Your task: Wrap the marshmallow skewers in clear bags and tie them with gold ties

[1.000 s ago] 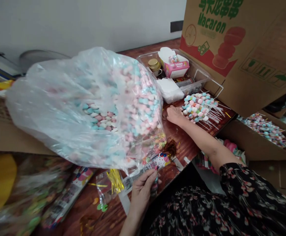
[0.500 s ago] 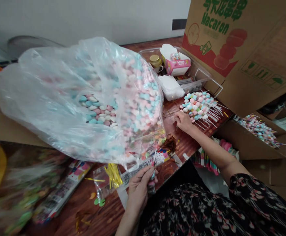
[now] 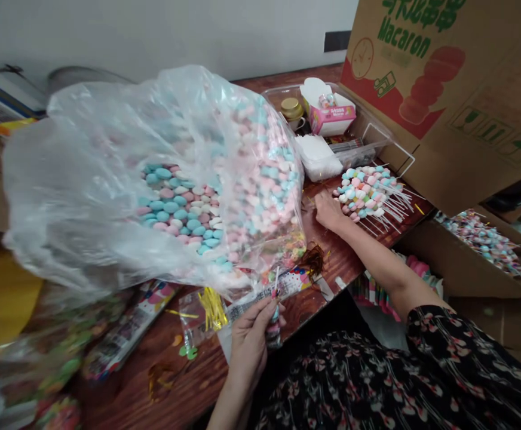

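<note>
My left hand [image 3: 249,343] is closed on a pastel candy skewer [image 3: 275,319] near the table's front edge, its stick pointing up. My right hand [image 3: 327,210] reaches across the wooden table [image 3: 341,263] and rests with curled fingers beside a pile of pastel candy skewers [image 3: 365,191]. I cannot see what those fingers hold. A big clear plastic bag [image 3: 153,179] full of pink, blue and white candies lies between my hands and the wall.
A cardboard box marked Macaron [image 3: 444,89] leans at the right. A clear tray [image 3: 377,134] holds a jar [image 3: 291,108], a pink box [image 3: 332,116] and white napkins [image 3: 318,156]. Gold twist ties [image 3: 211,307] and printed wrappers [image 3: 130,328] lie at the front. An open carton of skewers [image 3: 484,239] stands lower right.
My right hand shifted slightly on the table beside the skewer pile. My left hand keeps its hold on the skewer. The view swung a little.
</note>
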`<state>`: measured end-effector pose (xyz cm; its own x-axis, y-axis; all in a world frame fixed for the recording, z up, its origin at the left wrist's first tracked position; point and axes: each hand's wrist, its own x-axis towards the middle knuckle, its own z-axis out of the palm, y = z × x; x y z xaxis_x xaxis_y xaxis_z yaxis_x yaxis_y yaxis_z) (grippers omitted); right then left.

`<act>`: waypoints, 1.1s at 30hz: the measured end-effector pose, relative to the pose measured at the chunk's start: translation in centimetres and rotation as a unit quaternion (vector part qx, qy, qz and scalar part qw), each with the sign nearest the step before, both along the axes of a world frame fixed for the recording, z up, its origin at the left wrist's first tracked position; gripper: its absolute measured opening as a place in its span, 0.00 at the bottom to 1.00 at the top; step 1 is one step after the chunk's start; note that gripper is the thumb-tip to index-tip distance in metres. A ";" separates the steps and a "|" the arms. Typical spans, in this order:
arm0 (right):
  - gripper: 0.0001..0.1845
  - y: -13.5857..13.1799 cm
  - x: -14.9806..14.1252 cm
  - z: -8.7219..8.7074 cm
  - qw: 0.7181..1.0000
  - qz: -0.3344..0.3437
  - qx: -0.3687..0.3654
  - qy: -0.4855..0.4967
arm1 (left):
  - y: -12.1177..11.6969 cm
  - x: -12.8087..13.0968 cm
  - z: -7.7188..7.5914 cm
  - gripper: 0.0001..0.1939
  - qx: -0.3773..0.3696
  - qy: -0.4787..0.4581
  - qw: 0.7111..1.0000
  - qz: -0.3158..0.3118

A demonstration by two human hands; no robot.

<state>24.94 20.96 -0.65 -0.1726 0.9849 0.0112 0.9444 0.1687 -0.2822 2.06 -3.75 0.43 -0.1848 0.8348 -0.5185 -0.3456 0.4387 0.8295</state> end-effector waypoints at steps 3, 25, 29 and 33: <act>0.13 -3.2 1.6 1.0 0.999 0.004 0.019 0.045 | 0.1 0.1 0.1 0.17 0.005 0.010 1.000 0.002; 0.05 -19.0 -6.5 1.5 0.891 0.219 0.180 0.354 | 1.0 1.6 -1.6 0.09 0.143 0.043 0.989 -0.026; 0.06 -19.4 -6.9 0.6 0.890 0.235 0.208 0.330 | 1.1 1.5 -1.7 0.08 0.126 0.011 0.992 -0.004; 0.08 -19.6 -6.8 0.3 0.888 0.248 0.208 0.327 | 1.4 1.3 -1.5 0.09 0.117 0.036 0.992 -0.004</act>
<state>18.13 1.38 -0.40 -0.4060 0.6774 0.6135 0.3822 0.7356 -0.5593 3.41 -2.37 -1.08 -0.2082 0.9321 -0.2963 -0.2787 0.2339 0.9315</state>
